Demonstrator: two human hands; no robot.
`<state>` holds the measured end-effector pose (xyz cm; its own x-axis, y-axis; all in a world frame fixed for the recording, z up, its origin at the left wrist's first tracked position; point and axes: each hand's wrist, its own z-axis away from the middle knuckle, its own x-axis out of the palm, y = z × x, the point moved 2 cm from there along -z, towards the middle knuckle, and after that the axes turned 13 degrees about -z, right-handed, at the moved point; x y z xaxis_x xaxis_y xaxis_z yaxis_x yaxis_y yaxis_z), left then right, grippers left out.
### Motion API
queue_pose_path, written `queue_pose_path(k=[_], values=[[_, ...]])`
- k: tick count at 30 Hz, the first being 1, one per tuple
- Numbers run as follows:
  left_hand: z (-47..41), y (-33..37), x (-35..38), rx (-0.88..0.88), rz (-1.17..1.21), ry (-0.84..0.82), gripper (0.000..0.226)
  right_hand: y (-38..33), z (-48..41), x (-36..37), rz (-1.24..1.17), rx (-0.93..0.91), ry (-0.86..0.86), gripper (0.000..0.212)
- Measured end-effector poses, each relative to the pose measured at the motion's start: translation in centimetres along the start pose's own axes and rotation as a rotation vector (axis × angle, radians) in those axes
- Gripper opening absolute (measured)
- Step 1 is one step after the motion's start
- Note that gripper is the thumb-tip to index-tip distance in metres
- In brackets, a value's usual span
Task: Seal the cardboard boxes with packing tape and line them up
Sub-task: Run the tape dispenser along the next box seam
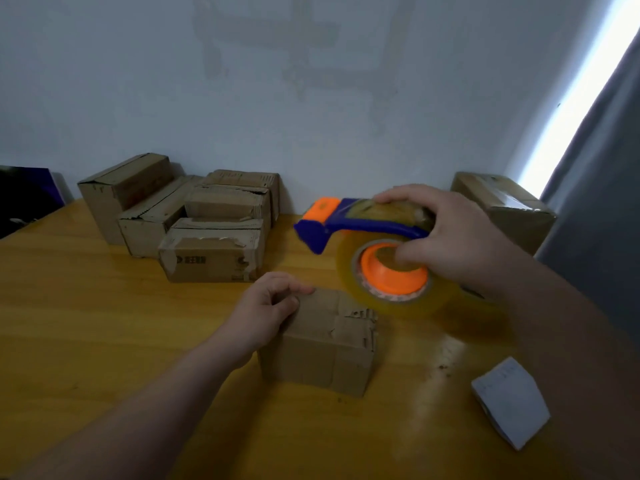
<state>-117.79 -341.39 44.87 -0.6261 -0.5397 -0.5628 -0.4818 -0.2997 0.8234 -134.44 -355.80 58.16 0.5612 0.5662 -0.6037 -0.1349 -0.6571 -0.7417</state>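
A small cardboard box (325,344) stands on the wooden table (86,323) in front of me. My left hand (266,306) holds its top left edge, fingers curled over it. My right hand (446,237) grips a blue and orange tape dispenser (346,226) with a roll of clear tape (391,278), held in the air just above and to the right of the box. The dispenser's blade end points left.
Several cardboard boxes (194,216) are bunched against the wall at the back left. One taped box (505,206) sits at the back right. A white folded paper (509,403) lies near the right front. A dark object (24,199) is at the far left.
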Motion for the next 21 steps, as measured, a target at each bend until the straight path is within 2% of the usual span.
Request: queue_pose_path(k=[3, 8, 11, 12, 14, 16, 18, 21], values=[[0.3, 0.0, -0.1, -0.015, 0.045, -0.013, 0.029, -0.2, -0.3, 1.7, 0.002, 0.009, -0.169, 0.061], [0.6, 0.3, -0.7, -0.109, 0.225, -0.055, 0.041, 0.2, -0.5, 2.6, 0.021, -0.006, -0.194, 0.06], [0.2, 0.2, -2.0, -0.175, 0.1, 0.128, 0.046, 0.5, -0.6, 2.7, 0.025, 0.003, -0.206, 0.061], [0.1, 0.2, -2.5, -0.195, 0.118, 0.211, 0.042, 0.6, -0.6, 2.7, 0.016, 0.008, -0.203, 0.061], [0.2, 0.5, -3.5, -0.27, 0.322, 0.287, 0.025, 0.7, -0.5, 2.6, -0.003, 0.008, -0.197, 0.061], [0.4, 1.2, -4.0, -0.363, 0.542, 0.217, 0.018, 0.8, -0.5, 2.6, -0.01, -0.001, -0.193, 0.06], [0.7, 2.1, -4.1, -0.444, 0.684, 0.062, 0.024, 0.7, -0.4, 2.7, -0.004, -0.014, -0.194, 0.06], [0.8, 2.9, -3.9, -0.488, 0.725, -0.107, 0.03, 0.7, -0.4, 2.8, 0.005, -0.025, -0.198, 0.06]])
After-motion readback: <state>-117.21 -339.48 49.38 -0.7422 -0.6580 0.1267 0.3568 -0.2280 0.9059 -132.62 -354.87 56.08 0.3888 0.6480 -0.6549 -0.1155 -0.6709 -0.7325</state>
